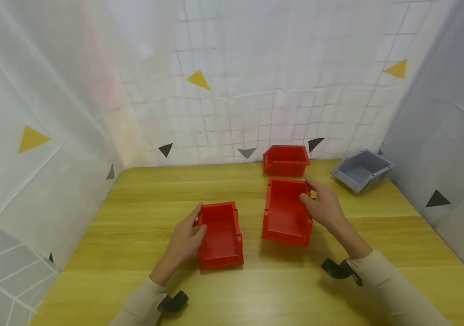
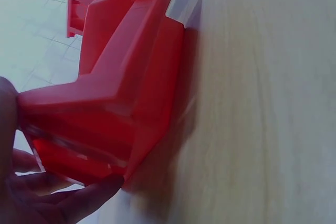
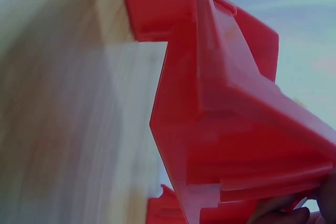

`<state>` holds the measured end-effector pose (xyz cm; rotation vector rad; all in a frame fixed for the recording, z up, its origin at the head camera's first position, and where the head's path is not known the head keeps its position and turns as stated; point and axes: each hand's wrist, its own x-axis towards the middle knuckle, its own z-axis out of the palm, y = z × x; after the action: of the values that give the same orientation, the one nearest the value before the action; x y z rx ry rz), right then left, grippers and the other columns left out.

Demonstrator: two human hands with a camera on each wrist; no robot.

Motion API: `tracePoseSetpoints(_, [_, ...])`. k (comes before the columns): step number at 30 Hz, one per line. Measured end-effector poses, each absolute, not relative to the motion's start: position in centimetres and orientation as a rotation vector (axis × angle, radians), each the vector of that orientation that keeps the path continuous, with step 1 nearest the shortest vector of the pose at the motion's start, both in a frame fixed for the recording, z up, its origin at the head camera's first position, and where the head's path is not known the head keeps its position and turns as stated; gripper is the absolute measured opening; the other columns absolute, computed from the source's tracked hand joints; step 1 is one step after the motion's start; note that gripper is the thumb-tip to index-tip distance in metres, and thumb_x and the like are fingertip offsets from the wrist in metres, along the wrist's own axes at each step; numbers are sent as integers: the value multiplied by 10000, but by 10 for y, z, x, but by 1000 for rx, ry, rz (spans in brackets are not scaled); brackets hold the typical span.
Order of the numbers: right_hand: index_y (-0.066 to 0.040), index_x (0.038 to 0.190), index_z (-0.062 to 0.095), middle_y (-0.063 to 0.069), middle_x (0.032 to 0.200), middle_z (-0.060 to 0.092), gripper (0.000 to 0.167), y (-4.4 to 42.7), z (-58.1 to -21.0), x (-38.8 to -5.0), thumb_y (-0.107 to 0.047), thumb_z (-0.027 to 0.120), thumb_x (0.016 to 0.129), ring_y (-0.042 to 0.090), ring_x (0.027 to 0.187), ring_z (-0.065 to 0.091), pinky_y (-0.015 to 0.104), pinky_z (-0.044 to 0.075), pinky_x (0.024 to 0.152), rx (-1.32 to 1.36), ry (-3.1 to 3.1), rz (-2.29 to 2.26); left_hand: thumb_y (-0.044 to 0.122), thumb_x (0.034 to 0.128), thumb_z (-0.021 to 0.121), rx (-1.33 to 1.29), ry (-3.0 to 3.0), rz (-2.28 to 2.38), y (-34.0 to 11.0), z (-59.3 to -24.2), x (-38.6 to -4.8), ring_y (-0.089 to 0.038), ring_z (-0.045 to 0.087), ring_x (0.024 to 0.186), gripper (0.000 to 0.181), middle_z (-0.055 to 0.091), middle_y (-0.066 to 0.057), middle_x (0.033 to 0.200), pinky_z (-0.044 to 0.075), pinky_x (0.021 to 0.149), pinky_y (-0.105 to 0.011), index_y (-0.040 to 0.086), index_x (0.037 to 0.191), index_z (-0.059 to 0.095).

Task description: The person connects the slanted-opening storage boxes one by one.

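Observation:
My left hand (image 1: 184, 240) grips the left side of a red bin (image 1: 220, 240), thumb over its rim; the left wrist view shows the fingers (image 2: 84, 198) curled against the bin (image 2: 131, 82). My right hand (image 1: 324, 206) pinches the right wall of a second red bin (image 1: 286, 217), which is tilted with its shadow on the table beneath. In the right wrist view this bin (image 3: 236, 124) fills the middle, the fingertips partly hidden at the lower right corner. A gap separates the two held bins.
A third red bin (image 1: 286, 168) stands at the table's back edge behind the right-hand bin. A grey bin (image 1: 363, 171) sits at the back right corner. White sheeting (image 1: 232, 113) hangs behind and beside the wooden table (image 1: 142, 194).

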<state>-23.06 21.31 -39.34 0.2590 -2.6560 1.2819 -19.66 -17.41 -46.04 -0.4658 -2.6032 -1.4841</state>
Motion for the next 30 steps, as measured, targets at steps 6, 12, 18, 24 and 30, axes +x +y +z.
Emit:
tracePoseSetpoints(6, [32, 1589, 368, 295, 1379, 572, 611, 205, -387, -231, -71, 548, 1014, 299, 672, 634, 305, 553, 552, 325, -2668, 1359, 68, 1021, 577, -463, -2597, -1477, -172, -463, -199, -396, 585, 1287, 662, 457, -150, 1571, 528, 972, -510, 52, 1632, 323])
tracePoseSetpoints(12, [26, 1585, 382, 278, 1457, 533, 602, 194, -382, -231, -73, 558, 1018, 386, 1118, 616, 411, 606, 803, 370, -2709, 1343, 39, 1006, 569, -435, -2601, -1466, -172, -464, -200, -398, 587, 1284, 670, 466, -156, 1563, 528, 968, -505, 44, 1629, 326])
tracePoseSetpoints(18, [9, 1581, 407, 249, 1459, 536, 599, 183, -383, -235, -70, 579, 1013, 368, 894, 590, 321, 538, 601, 410, -2715, 1363, 29, 998, 562, -422, -2603, -1469, -172, -462, -198, -422, 585, 1280, 674, 465, -169, 1562, 528, 963, -521, 33, 1628, 323])
tracePoseSetpoints(24, [6, 1569, 434, 231, 1423, 564, 585, 174, -386, -240, -56, 587, 1008, 316, 860, 581, 312, 477, 522, 451, -2700, 1392, 36, 1000, 570, -394, -2614, -1480, -172, -461, -197, -385, 588, 1286, 678, 471, -131, 1564, 534, 964, -502, 63, 1633, 329])
tracePoseSetpoints(30, [15, 1563, 440, 251, 1437, 554, 582, 164, -388, -242, -69, 592, 1007, 299, 687, 569, 330, 502, 524, 475, -2707, 1448, 36, 997, 565, -411, -2599, -1471, -172, -463, -197, -382, 594, 1280, 677, 475, -137, 1560, 542, 949, -499, 58, 1631, 330])
